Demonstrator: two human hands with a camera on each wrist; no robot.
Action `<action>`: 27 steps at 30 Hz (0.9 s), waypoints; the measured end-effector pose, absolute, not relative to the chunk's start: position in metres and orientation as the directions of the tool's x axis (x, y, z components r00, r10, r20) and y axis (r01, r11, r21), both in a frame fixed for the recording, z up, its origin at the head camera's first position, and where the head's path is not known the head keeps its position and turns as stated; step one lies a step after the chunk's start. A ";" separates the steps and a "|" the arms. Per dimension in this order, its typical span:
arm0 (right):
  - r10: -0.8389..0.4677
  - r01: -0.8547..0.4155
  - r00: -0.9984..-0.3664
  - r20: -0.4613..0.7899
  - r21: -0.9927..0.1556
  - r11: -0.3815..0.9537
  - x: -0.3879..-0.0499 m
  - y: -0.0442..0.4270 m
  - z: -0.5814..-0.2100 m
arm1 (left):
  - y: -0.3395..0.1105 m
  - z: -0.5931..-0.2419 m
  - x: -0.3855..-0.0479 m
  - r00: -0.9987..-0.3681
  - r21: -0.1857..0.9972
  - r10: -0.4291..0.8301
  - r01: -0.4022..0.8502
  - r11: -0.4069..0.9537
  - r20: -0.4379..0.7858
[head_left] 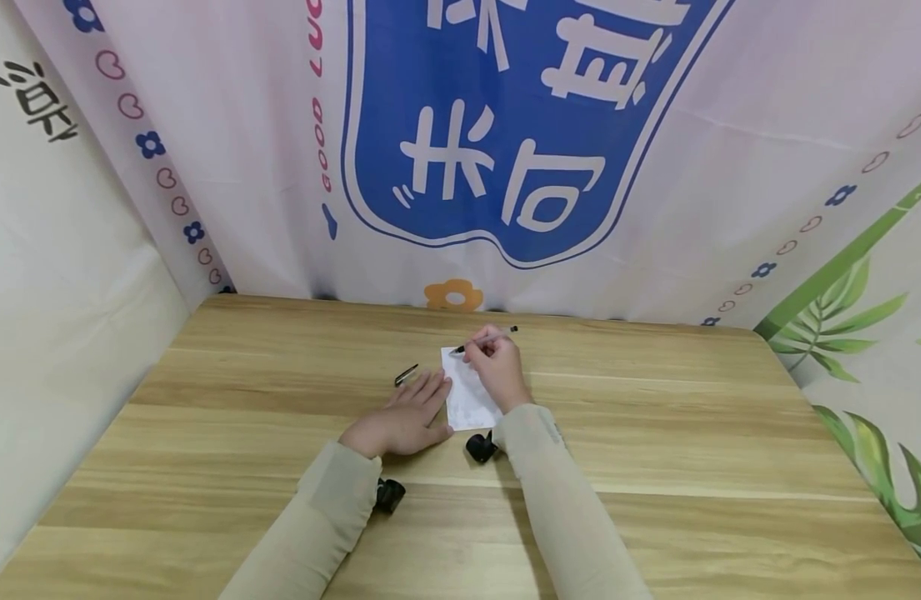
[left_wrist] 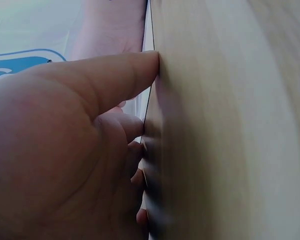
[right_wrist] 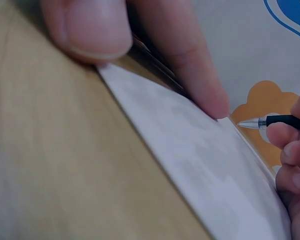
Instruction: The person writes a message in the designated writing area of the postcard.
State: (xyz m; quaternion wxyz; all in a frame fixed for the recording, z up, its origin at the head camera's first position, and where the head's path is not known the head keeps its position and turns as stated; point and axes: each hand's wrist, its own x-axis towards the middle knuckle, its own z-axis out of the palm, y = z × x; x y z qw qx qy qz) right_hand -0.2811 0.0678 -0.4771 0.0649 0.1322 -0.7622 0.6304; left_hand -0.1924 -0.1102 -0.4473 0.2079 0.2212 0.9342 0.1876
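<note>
A small white sheet of paper (head_left: 468, 402) lies on the wooden table in the head view. My right hand (head_left: 499, 372) pinches a pen (head_left: 503, 334) with a dark grip and a metal tip. In the right wrist view the tip of the pen (right_wrist: 285, 121) points at the paper's far end; whether it touches cannot be told. Spread out with straight fingers, my left hand (head_left: 407, 421) rests on the table, its fingertips on the paper's left edge. A black pen cap (head_left: 406, 375) lies just beyond the left fingers. Faint marks on the paper are too blurred to read.
The wooden table (head_left: 693, 450) runs wide on both sides. A printed curtain (head_left: 280, 167) hangs along its far edge. Black wrist cameras sit under the left cuff (head_left: 389, 496) and beside the right cuff (head_left: 523, 429).
</note>
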 end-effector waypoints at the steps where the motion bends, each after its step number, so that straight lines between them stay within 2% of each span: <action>1: -0.120 -0.283 -0.957 0.265 -0.943 0.172 -0.281 0.068 -0.477 | -0.110 -0.447 -0.192 -0.816 0.442 0.491 0.336 0.832 -0.305; 10: -0.127 -0.248 -0.966 0.226 -0.948 0.200 -0.280 0.067 -0.474 | -0.109 -0.440 -0.190 -0.808 0.439 0.492 0.332 0.835 -0.323; 18: -0.162 -0.245 -0.964 0.212 -0.943 0.224 -0.257 0.067 -0.442 | -0.110 -0.433 -0.187 -0.806 0.449 0.501 0.339 0.827 -0.314; 27: -0.160 -0.259 -0.961 0.227 -0.940 0.220 -0.259 0.067 -0.443 | -0.109 -0.432 -0.187 -0.803 0.450 0.503 0.339 0.826 -0.320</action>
